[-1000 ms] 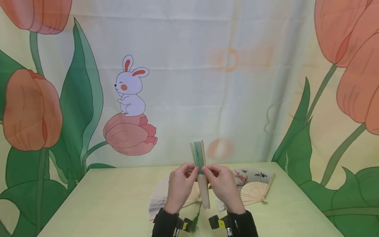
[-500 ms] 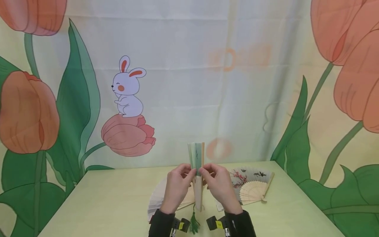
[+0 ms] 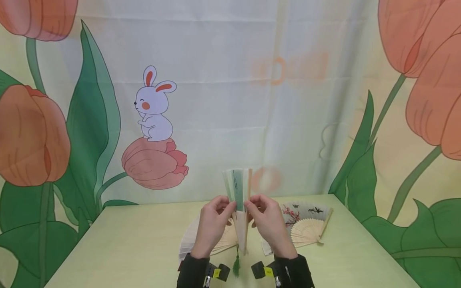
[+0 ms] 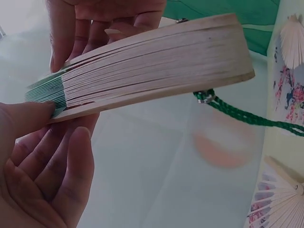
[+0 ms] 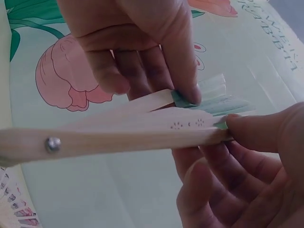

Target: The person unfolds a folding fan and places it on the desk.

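Observation:
A green folding fan with pale wooden ribs stands upright between the two hands, slightly spread at the top. My left hand pinches its left edge between thumb and fingers. On the opposite edge, my right hand pinches it the same way. In the left wrist view the stacked ribs lie close together at the pivot end. A green tassel hangs from that lower end. The right wrist view shows the metal rivet and the outer wooden guard.
Two spread fans lie on the pale green table: a whitish one behind the left hand, and one with plum blossoms and birds to the right. A cloth backdrop with tulips and a rabbit rises behind the table.
The green fan has spread from a nearly folded strip to a narrow wedge. The hands have moved slightly apart, and the tassel has swung to hang straighter.

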Available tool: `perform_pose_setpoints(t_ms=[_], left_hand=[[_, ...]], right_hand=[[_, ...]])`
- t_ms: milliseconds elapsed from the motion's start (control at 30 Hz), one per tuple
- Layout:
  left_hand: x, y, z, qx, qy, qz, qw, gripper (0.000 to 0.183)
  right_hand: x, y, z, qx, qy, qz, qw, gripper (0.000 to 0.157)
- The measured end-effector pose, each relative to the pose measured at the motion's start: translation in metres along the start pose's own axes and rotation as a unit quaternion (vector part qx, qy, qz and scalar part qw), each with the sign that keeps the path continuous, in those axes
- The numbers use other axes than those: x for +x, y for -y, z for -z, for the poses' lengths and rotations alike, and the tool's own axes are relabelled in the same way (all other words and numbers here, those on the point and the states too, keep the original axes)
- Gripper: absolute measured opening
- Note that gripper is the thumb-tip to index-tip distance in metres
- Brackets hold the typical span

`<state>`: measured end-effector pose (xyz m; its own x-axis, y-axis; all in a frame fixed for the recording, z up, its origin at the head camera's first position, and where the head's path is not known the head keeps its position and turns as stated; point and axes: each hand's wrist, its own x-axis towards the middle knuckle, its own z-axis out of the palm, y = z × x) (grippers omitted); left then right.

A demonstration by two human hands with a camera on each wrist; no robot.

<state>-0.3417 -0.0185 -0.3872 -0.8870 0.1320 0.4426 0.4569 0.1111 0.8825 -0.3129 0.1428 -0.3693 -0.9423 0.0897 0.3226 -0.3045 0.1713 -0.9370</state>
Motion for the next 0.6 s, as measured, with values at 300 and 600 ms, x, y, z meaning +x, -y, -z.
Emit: perform_pose_setpoints(t_ms=[300, 600], left_hand=[[0.002, 0.001, 0.012, -0.088, -0.002, 0.03, 0.9957, 0.02], [0.004, 0.002, 0.021, -0.103, -0.014, 0.031, 0.9941, 0.026]], right_hand=[[0.002, -0.001, 0.006, 0.037, -0.011, -0.004, 0.999, 0.014], [0.002, 0.0, 0.011, 0.077, -0.036, 0.005, 0.996, 0.019]])
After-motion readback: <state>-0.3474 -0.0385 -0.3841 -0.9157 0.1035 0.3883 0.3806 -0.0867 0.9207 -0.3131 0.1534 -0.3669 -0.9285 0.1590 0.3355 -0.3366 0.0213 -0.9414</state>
